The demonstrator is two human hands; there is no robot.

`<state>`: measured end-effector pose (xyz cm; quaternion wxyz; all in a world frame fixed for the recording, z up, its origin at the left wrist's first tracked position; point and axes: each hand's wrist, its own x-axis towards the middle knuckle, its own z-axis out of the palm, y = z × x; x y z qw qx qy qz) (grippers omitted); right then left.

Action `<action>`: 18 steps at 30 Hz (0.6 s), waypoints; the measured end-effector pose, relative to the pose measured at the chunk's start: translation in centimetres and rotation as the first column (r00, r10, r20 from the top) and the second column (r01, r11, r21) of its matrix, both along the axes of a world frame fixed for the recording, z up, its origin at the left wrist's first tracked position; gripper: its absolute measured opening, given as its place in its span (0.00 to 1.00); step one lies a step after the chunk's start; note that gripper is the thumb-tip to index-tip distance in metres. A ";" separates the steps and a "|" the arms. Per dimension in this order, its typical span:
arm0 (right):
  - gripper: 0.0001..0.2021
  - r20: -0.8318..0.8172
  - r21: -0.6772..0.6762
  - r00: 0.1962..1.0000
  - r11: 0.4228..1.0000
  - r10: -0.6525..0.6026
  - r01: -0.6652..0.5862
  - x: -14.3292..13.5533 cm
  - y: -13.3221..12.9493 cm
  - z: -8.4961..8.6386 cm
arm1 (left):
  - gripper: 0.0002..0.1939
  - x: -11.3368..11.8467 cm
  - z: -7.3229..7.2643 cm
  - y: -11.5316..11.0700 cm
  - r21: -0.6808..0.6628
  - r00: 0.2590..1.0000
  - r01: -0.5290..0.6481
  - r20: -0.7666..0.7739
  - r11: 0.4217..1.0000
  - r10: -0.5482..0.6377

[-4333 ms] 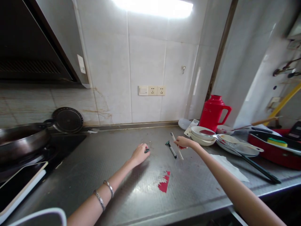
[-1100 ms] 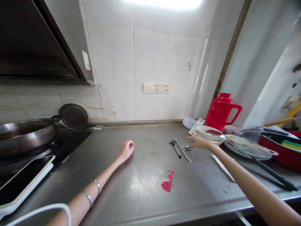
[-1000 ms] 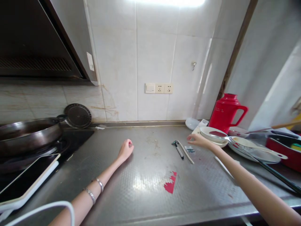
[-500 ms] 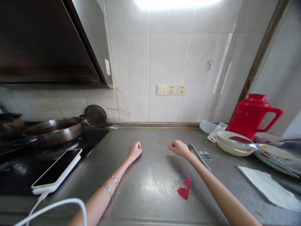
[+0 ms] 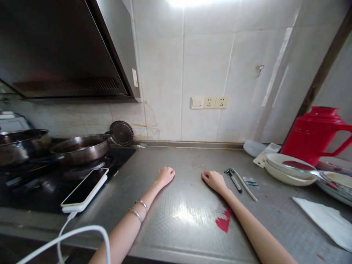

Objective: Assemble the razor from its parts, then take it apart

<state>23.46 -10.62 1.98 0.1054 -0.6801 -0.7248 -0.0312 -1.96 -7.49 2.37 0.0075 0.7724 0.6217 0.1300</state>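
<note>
We find the left hand (image 5: 165, 176) and right hand (image 5: 215, 180) loosely fisted; a rightward slip of the latter could knock the nearby razor (image 5: 235, 182) askew.

Tabletop (image 5: 176, 234), silver-grey, finely patterned. Razor (image 5: 235, 182), grey and black with a dark green head; stick (image 5: 245, 184), off-white; packet (image 5: 251, 182), clear with dark teal contents. Ragged patch (image 5: 224, 223) and flask (image 5: 312, 135), both red; napkin (image 5: 324, 220), white. 2 bracelets (image 5: 135, 215), silver. Wall tiles (image 5: 162, 73), pale grey, streaked brown; socket panel (image 5: 209, 102), cream.
</note>
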 end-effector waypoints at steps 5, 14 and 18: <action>0.20 -0.015 -0.001 1.000 1.000 -0.001 0.001 0.1 -0.2 0.0 | 0.18 -0.2 0.2 -0.3 -0.009 0.999 0.031 -0.019 0.999 -0.031; 0.19 -0.029 -0.013 1.000 1.000 0.009 -0.010 0.2 -0.2 0.1 | 0.17 -0.2 0.4 -0.6 -0.021 1.000 0.025 -0.007 0.999 -0.025; 0.18 -0.030 -0.017 0.999 1.000 0.011 -0.011 0.3 -0.2 0.2 | 0.17 -0.1 0.4 -0.6 -0.025 1.000 0.021 -0.005 0.999 -0.021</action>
